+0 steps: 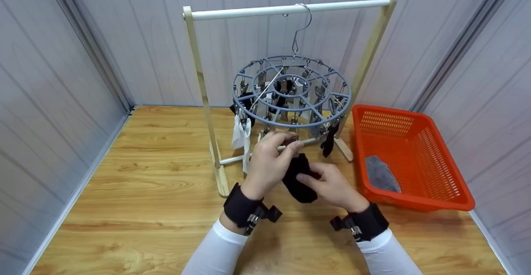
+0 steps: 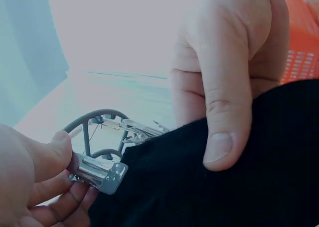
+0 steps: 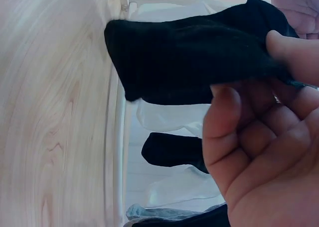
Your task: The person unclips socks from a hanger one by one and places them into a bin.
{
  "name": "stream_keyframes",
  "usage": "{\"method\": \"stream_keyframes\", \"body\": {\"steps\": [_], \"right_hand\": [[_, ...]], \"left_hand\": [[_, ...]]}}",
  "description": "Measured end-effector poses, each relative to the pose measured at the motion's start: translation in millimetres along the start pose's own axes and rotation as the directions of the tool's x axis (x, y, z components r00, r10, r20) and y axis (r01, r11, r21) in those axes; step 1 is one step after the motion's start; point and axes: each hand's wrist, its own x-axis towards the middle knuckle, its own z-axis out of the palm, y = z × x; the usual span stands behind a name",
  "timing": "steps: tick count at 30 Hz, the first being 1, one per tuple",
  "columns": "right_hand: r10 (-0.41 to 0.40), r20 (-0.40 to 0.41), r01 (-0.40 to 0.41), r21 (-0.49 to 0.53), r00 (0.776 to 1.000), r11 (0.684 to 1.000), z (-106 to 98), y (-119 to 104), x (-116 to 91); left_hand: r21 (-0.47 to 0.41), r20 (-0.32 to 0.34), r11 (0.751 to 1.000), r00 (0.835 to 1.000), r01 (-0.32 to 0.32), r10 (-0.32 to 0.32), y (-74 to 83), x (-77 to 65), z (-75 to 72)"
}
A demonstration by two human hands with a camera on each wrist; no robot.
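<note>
A black sock (image 1: pixel 300 183) hangs at an angle below the round grey clip hanger (image 1: pixel 271 122). My right hand (image 1: pixel 334 186) pinches the sock, its thumb lying on the cloth in the left wrist view. Between the thumb and fingers of my left hand (image 1: pixel 267 163) is a metal clip (image 2: pixel 102 174), its end right at the sock's edge. In the right wrist view the sock (image 3: pixel 174 57) stretches out sideways from my right hand's fingers.
The hanger hooks onto a rack's white bar (image 1: pixel 257 11). White socks (image 1: pixel 240 134) and a dark sock (image 1: pixel 329 140) hang from it among others. On the right stands an orange basket (image 1: pixel 361 150) with a grey sock (image 1: pixel 381 175) inside. Panelled walls surround the wooden tabletop (image 1: pixel 137 208).
</note>
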Motion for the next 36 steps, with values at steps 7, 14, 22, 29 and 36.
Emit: {"method": "stream_keyframes", "body": {"steps": [7,14,22,29,36], "right_hand": [[-0.032,-0.047,0.032,0.000,0.998,0.999,4.6,-1.1,0.9],[-0.065,-0.110,0.066,0.007,0.992,0.998,5.0,-1.4,1.1],[-0.070,-0.113,0.069,-0.017,0.991,0.997,-4.3,-1.4,0.2],[-0.049,-0.085,0.047,-0.027,0.995,0.999,-18.0,-2.6,-2.0],[-0.059,-0.086,0.053,-0.071,0.995,0.996,-31.3,-1.6,-4.1]], "left_hand": [[-0.039,-0.045,0.998,0.998,-0.041,0.039,-5.2,-0.6,-2.6],[-0.074,-0.070,0.995,0.996,-0.067,0.062,-5.1,-0.9,-1.8],[-0.064,-0.096,0.996,0.993,-0.069,0.062,-7.7,-1.4,0.6],[-0.057,-0.115,0.996,0.992,-0.065,0.058,-5.2,0.4,1.5],[-0.051,-0.113,0.997,0.992,-0.064,0.058,-6.9,1.1,1.3]]}}
